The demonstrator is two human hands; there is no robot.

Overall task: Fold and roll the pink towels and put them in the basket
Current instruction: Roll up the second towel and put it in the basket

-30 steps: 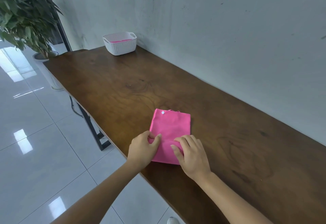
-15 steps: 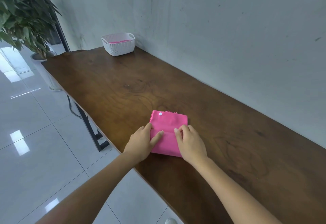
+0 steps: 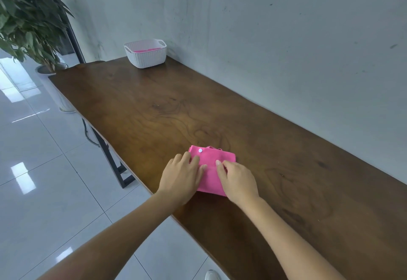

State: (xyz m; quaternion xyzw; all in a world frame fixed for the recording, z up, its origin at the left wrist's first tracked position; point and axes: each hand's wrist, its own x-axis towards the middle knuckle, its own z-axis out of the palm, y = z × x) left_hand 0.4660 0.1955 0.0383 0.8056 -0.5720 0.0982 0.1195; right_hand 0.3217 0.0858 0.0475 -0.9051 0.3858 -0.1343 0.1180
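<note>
Currently both hands are working on the pink towel point(image 3: 217, 164), which is lying folded flat on the worktop point(image 3: 154, 112) close to its near-left edge. Judging by the bunched cloth under the fingers, the step in hand is the rolling one: the near end of the towel is being turned over toward the far end.

The left hand point(image 3: 181, 175) is sitting on the towel's left part, fingers curled over the raised near fold; that grip is reading as grasping the towel. The right hand point(image 3: 239, 179) is sitting on the right part, fingers bent onto the same fold, also grasping the towel. Thumbs are hidden under the palms, so how deep each pinch goes is unclear.

The far strip of the towel is lying flat and uncovered, with a small white snap point(image 3: 200, 150) near its far-left corner and a little loop poking out at the far edge.

The basket point(image 3: 145, 58) is standing at the far end of the worktop, against the wall, well apart from the towel. Something pink is already showing inside it, probably earlier rolls, so the task is looking partly done.

Next move, as a judgement: pushing the roll evenly toward the far edge with both hands level, keeping it tight so it is not loosening or going cone-shaped, then carrying it to the basket.
</note>
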